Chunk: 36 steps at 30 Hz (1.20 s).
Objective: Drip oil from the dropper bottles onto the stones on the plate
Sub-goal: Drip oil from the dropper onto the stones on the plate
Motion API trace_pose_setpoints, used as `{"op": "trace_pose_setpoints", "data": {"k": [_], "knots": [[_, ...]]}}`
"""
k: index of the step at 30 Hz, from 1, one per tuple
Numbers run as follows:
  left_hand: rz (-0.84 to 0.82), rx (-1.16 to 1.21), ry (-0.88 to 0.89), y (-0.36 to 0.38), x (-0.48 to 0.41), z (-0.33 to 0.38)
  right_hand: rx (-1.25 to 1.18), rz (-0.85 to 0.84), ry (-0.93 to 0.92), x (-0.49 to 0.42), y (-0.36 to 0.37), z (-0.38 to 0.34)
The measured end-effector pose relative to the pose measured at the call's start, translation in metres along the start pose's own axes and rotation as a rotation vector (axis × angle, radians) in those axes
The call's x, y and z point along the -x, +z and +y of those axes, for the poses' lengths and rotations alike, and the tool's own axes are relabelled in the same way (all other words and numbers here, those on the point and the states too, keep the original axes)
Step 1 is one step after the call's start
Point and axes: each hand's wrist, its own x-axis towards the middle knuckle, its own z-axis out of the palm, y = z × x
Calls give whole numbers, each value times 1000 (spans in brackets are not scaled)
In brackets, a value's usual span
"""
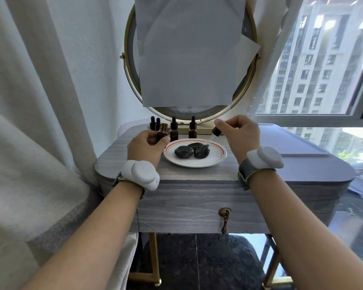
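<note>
Black stones (194, 151) sit on the plate (218, 160). Right hand (235, 135) pinches the dropper (215, 133), tip over the right stone; left hand (147, 146) grips the open bottle (162, 132). Squeeze the bulb gently, keeping the tip just above the stone.

An open brown glass bottle (162, 131) is gripped upright by the left hand (147, 144) beside the white red-rimmed plate (197, 163). A black-capped glass dropper (216, 132) is pinched by the right hand (237, 132), tip angled down over three dark polished stones (183, 152).
</note>
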Motion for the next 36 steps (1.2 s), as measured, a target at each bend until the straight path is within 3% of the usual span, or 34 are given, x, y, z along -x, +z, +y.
{"op": "trace_pose_setpoints", "data": {"k": [18,36], "knots": [[3,13,-4,1,-1,-1,-43,-136,-5,4,1,-7],[-3,9,12,0,-2,-3,19,35,91,-2,-1,3]]}}
